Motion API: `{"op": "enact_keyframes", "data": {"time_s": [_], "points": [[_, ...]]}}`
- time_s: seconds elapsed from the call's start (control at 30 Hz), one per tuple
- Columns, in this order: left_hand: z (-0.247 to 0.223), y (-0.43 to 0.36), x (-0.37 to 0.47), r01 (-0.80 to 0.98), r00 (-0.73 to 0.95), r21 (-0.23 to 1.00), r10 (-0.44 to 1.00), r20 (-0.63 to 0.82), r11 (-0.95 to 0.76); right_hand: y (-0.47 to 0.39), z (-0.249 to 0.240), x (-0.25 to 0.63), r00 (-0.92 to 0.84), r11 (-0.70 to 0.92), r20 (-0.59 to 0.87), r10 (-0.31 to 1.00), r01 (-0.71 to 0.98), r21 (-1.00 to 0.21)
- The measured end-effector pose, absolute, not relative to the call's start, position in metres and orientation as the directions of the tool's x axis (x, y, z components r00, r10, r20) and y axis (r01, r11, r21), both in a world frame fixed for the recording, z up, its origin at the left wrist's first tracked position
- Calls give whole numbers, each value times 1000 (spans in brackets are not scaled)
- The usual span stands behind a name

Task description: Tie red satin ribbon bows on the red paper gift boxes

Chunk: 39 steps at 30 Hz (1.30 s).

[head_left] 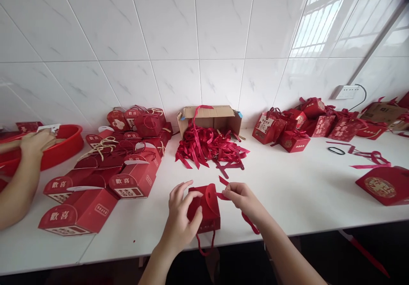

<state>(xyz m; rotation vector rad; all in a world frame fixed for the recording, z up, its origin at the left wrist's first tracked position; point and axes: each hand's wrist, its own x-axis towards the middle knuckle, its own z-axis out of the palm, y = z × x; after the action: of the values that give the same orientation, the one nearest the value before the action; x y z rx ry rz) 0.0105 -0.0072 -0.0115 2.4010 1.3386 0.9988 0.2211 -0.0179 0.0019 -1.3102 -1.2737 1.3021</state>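
A small red gift box (212, 222) with a rounded flap lies near the table's front edge. A twisted red cord (206, 251) hangs from its near side over the edge. My left hand (181, 214) is at the box's left side, fingers spread and curved over its top. To the right of the box, my right hand (240, 196) pinches a red ribbon (250, 224); one end sticks out past the fingertips and the tail hangs below the hand.
Behind the box, red ribbons (204, 146) spill from a cardboard box (209, 113). Red gift boxes (134, 178) stand left, and more bags and boxes (294, 141) right. Another person's arm (24, 178) reaches over a red basin (68, 144). A black ring (336, 151) lies right.
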Motion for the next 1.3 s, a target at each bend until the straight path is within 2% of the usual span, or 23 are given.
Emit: {"op": "enact_keyframes", "data": {"time_s": [0.23, 0.6, 0.7, 0.83, 1.0, 1.17, 1.3], "points": [[-11, -1, 23, 691, 379, 466, 826, 417, -553, -5, 3, 214, -132, -78, -99, 986, 157, -985], [-10, 2, 27, 643, 339, 526, 822, 457, -557, 6, -1, 205, -172, -33, -75, 982, 234, -972], [-6, 2, 26, 616, 331, 556, 824, 459, -558, 6, -2, 205, -182, -7, -68, 981, 319, -948], [8, 2, 23, 557, 342, 621, 834, 433, -551, 3, 7, 212, -190, 172, 96, 977, 438, -882], [30, 3, 22, 478, 405, 648, 804, 437, -593, 4, 21, 209, -364, 357, 222, 905, 363, -861], [42, 4, 21, 492, 390, 624, 795, 465, -607, 8, 31, 202, -388, 378, 249, 887, 303, -874], [39, 2, 17, 503, 315, 618, 794, 520, -604, 5, 44, 205, -365, 408, 306, 879, 247, -879]]}}
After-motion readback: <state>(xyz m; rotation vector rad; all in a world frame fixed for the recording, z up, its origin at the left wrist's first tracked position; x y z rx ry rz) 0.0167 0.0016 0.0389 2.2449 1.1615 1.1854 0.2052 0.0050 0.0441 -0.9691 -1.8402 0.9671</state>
